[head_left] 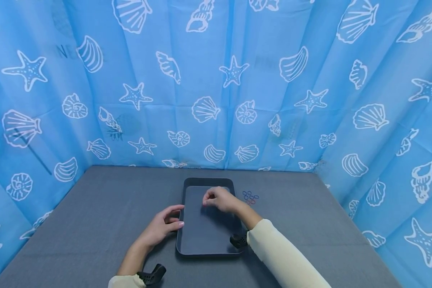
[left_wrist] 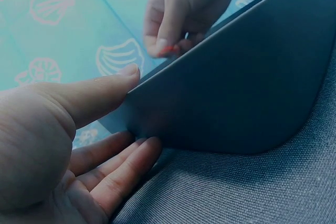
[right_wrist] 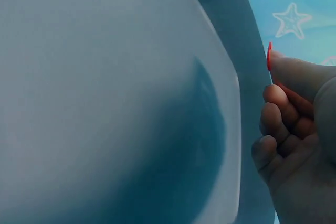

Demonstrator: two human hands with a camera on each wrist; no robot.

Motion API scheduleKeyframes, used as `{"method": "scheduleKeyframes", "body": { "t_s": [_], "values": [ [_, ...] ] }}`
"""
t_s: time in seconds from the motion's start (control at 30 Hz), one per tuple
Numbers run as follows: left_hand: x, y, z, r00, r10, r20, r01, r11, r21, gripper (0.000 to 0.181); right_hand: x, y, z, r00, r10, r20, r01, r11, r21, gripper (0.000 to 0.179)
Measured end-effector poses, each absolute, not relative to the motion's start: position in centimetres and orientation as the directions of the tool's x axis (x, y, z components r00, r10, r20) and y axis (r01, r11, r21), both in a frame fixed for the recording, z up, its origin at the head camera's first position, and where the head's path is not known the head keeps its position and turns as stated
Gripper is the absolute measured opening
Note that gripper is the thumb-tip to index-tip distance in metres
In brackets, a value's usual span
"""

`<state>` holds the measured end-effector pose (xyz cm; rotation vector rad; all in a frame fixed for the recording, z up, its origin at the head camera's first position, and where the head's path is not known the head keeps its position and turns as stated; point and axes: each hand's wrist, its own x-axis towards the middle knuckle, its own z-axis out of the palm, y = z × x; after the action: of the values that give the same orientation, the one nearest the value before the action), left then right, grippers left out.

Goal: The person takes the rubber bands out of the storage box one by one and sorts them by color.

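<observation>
A shallow dark grey tray (head_left: 209,253) lies on the table in front of me. At its left side, my left hand (head_left: 161,227) touches the wall with relaxed fingers. The left wrist view puts that thumb (left_wrist: 107,90) at the rim and the other fingers low against the outer side. Above the tray's inside, my right hand (head_left: 220,199) pinches a small thin red ring (right_wrist: 269,56) between thumb and forefinger. Its remaining fingers are curled in toward the palm. The ring also shows as a red bit (left_wrist: 169,51) in the left wrist view.
Several small blue rings (head_left: 251,197) and red rings (head_left: 253,202) lie on the table just right of the tray. Grey cloth (head_left: 93,224) covers the table. A blue curtain (head_left: 216,80) with white shells and starfish hangs around its back and sides.
</observation>
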<state>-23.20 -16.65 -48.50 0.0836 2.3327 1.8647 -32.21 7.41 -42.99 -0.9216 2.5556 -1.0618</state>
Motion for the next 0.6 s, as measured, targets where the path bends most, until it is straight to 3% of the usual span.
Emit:
{"method": "scheduleKeyframes", "body": {
  "t_s": [0.6],
  "values": [
    [-23.0,-16.8,-48.5,-0.985,0.157,-0.069,-0.034,0.219,0.975,0.051,-32.5,12.2,-42.0,-0.886,-0.455,0.092,-0.38,0.599,-0.705,0.011]
  ]
}}
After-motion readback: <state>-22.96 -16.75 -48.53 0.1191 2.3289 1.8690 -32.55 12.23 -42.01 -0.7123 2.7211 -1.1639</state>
